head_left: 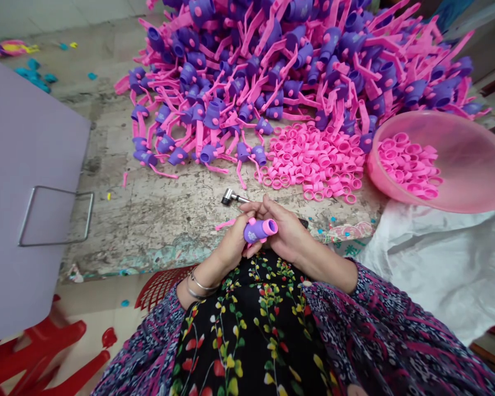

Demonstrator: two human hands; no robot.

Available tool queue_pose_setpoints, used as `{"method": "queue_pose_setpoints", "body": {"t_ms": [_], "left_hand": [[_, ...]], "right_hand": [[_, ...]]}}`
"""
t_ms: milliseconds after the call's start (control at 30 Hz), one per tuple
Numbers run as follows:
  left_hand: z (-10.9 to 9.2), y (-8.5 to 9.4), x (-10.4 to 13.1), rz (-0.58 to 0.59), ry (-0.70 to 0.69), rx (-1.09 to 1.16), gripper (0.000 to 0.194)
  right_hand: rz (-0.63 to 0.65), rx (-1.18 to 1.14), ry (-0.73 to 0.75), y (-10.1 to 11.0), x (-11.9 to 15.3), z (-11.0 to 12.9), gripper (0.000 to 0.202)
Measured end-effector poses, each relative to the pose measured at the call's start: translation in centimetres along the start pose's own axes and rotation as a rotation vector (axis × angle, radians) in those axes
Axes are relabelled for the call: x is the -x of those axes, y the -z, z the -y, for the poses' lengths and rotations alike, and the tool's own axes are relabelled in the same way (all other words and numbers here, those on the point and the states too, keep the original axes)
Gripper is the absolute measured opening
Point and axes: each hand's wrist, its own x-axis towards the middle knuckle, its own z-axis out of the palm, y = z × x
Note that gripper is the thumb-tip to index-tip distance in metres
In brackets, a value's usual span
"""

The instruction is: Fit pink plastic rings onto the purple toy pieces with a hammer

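Note:
A purple plastic part with pink pegs and a pink ring on its end is held near the table's front edge. My left hand is closed round it from the left. Beside its ringed end is my right hand, its fingers partly stretched out and reaching behind the part; whether they touch it is unclear. Just beyond my hands a metal-headed tool lies on the table, its handle partly hidden. Many loose pink rings form a pile beyond my right hand.
A large heap of purple and pink parts covers the back of the worn table. At the right stands a pink bowl with rings inside, near white cloth. A lilac panel with a wire handle is at left.

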Motion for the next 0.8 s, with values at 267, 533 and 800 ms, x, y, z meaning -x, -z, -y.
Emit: {"method": "queue_pose_setpoints", "body": {"t_ms": [267, 533, 800], "left_hand": [[0.1, 0.3, -0.1, 0.043, 0.064, -0.03, 0.053], [-0.4, -0.2, -0.1, 0.081, 0.106, 0.02, 0.055], [-0.1, -0.8, 1.3, 0.095, 0.023, 0.079, 0.052]], "right_hand": [[-0.036, -0.01, -0.003, -0.1, 0.1, 0.1, 0.048], [-0.078, 0.024, -0.003, -0.6, 0.5, 0.4, 0.048], [0.063, 0.287, 0.247, 0.7, 2.6, -0.7, 0.054]]}}
